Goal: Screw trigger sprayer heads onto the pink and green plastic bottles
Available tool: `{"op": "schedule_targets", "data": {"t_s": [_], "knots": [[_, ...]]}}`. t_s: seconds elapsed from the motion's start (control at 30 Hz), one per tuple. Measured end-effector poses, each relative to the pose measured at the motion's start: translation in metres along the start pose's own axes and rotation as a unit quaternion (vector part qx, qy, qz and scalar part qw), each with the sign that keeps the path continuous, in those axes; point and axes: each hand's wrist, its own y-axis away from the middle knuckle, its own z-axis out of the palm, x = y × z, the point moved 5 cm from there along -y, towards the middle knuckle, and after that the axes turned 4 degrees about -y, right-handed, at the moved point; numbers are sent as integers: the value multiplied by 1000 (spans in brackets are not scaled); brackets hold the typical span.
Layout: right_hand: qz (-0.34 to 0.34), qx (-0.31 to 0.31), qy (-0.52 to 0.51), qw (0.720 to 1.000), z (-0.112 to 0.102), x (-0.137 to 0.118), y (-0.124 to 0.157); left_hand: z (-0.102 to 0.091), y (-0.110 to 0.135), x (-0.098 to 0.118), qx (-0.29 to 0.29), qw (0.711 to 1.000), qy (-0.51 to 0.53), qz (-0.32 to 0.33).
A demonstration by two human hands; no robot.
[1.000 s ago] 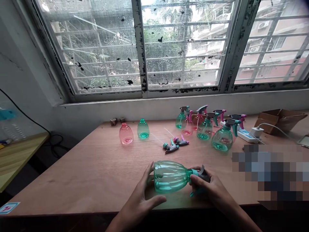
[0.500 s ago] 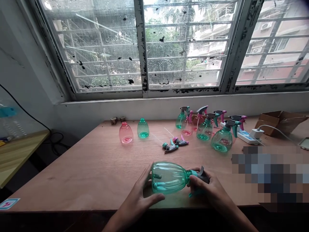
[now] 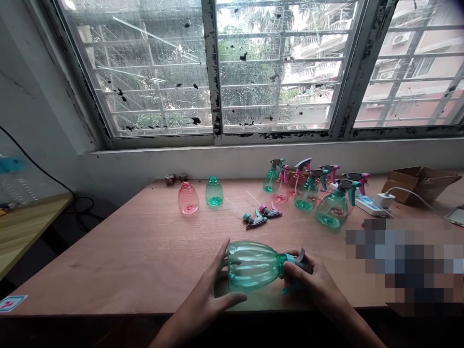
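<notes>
A green transparent spray bottle lies on its side in the air over the table's front part, base to the left. My left hand cradles its base, with fingers behind the bottle and the thumb below. At the neck, my right hand grips the collar, thumb on top, beside the dark grey spray head. Part of the trigger is hidden by that hand. Beyond lie a loose teal-and-grey spray head and a pink-and-grey one. An open-necked pink bottle and a green one stand behind.
Several capped spray bottles, among them a green one, stand at the back right. A white power strip with a plug and cable sits beside them, near a cardboard box. The wooden table meets the window wall.
The bottle turns slightly about its long axis in my hands. Both hands keep nearly the same places; the view shifts a little.
</notes>
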Motion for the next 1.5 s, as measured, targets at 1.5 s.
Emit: {"op": "schedule_targets", "data": {"t_s": [1.5], "knots": [[-3,9,-51,999,0,1,1,4,1,-4,-45,999,5,-4]]}}
